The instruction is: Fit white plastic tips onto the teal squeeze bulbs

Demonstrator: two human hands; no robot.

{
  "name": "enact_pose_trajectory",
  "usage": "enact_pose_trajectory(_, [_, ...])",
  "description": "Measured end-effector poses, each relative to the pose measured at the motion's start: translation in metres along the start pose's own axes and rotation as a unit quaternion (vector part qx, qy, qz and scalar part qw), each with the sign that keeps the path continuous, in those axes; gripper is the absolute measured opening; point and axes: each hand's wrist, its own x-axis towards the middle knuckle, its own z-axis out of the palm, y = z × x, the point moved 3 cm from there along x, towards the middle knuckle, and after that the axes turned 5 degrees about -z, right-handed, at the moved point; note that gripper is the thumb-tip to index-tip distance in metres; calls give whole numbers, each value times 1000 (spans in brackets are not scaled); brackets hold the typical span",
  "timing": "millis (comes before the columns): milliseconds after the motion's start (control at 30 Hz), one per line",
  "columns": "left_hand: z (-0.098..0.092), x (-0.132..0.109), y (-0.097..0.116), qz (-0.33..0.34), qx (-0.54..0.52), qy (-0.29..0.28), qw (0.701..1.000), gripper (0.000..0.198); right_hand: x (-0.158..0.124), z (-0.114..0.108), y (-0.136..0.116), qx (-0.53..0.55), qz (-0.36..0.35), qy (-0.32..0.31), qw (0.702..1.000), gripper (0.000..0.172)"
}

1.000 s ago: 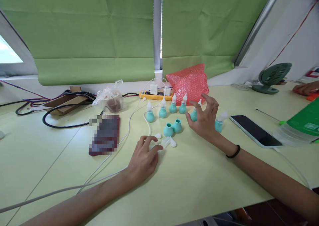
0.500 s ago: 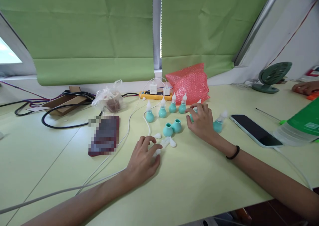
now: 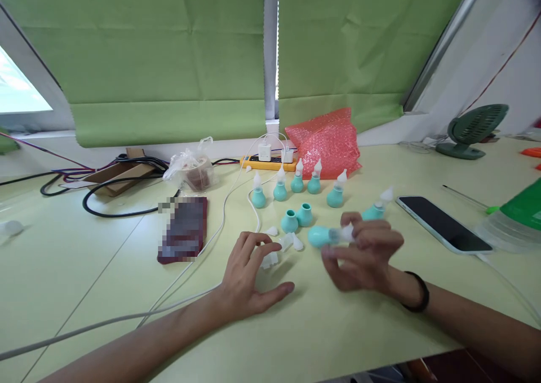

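My right hand (image 3: 366, 253) pinches a teal bulb nasal aspirator (image 3: 320, 236) by its clear tube and white tip. The bulb points left, and motion blurs it a little. My left hand (image 3: 256, 276) is open, thumb and fingers spread, over small translucent plastic parts (image 3: 269, 260). More loose parts, among them a white tip (image 3: 297, 243) and a clear tube (image 3: 286, 242), lie by its fingertips. Two teal bulbs (image 3: 289, 222) without tips stand behind them. Several assembled aspirators (image 3: 279, 190) stand in a row farther back; another (image 3: 373, 211) leans behind my right hand.
At the back are a yellow power strip (image 3: 249, 163) with white chargers and a pink bubble-wrap bag (image 3: 327, 149). A phone (image 3: 442, 223), screwdriver (image 3: 467, 197) and green fan (image 3: 477, 132) are to the right. White cables (image 3: 223, 214) and a dark red item (image 3: 183, 231) lie left.
My right hand has come nearer from the row, now with an aspirator in its fingers; one stands where it was. My left thumb has spread outward. The other person's hand has left view.
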Motion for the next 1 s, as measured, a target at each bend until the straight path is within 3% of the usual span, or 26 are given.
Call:
enact_pose_trajectory(100, [2, 0, 3, 30, 21, -62, 997, 60, -8, 0, -32, 136, -15, 43, 990, 18])
enact_pose_trajectory(167, [6, 0, 7, 66, 48, -114, 990, 66, -15, 3, -49, 195, -34, 37, 980, 18])
enact_pose_trajectory(267, [10, -1, 11, 102, 88, -166, 977, 64, -24, 5, -63, 237, -19, 30, 971, 24])
enact_pose_trajectory(400, [15, -2, 12, 106, 100, -190, 971, 54, -19, 3, -66, 258, -1, 28, 966, 30])
enact_pose_trajectory(533, [17, -2, 15, 94, 85, -202, 971, 54, 2, -1, -61, 308, 9, -19, 951, 34])
enact_pose_trajectory(667, [16, -2, 18, 99, 66, -196, 973, 35, 9, -2, -68, 355, 67, -76, 929, 35])
enact_pose_trajectory(767, [14, -4, 16, 99, 44, -172, 979, 25, -2, -3, -77, 350, 114, -47, 929, 37])
enact_pose_trajectory(933, [15, -9, 9, 92, 48, -121, 987, 13, 0, 0, -74, 403, 92, -134, 900, 38])
enact_pose_trajectory(1000, [15, -9, 7, 87, 62, -107, 989, 10, 9, -1, -64, 428, 123, -159, 881, 36])
